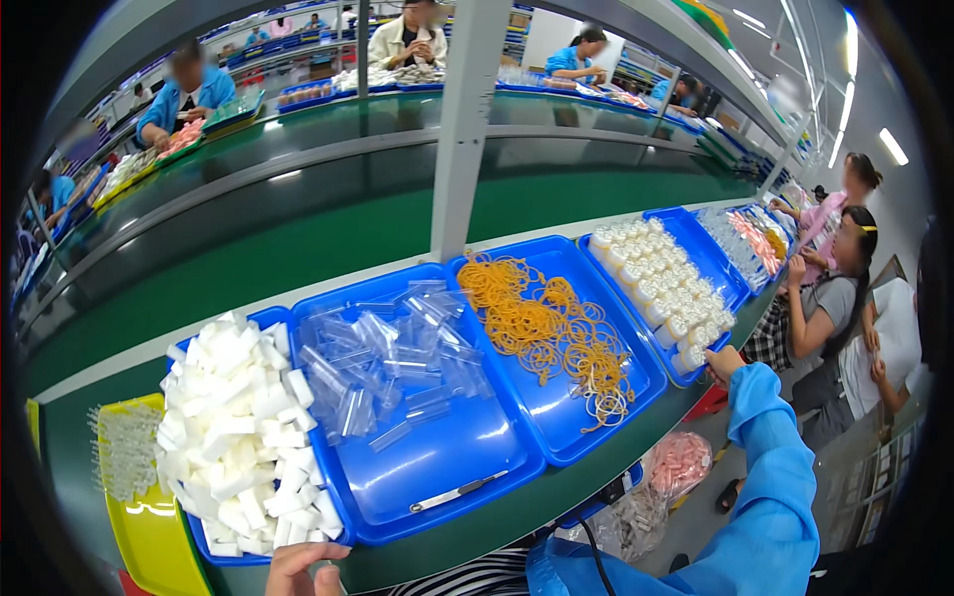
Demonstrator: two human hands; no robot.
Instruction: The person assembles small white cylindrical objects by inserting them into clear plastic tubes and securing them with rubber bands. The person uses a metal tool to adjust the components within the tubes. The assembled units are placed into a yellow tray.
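Observation:
At the lower edge, my left hand (pixel 306 569) is beside the front rim of a blue tray (pixel 338 526) heaped with white foam-like blocks (pixel 234 427). Its visible fingers are apart and hold nothing I can see. My right arm, in a blue sleeve, stretches to the right. There my right hand (pixel 726 366) has its fingers closed at the near corner of a blue tray (pixel 743 288) with rows of small white, clear-topped pieces (pixel 661 278). The fingertips touch or nearly touch the nearest piece; what they pinch is hidden.
Between them stand a blue tray (pixel 487 427) with clear plastic tubes (pixel 397 348) and a metal tool (pixel 459 492), and another (pixel 517 387) of yellow rubber bands (pixel 527 308). A yellow tray (pixel 149 536) lies left. A grey post (pixel 462 129) rises behind. Bags (pixel 676 462) and people are right.

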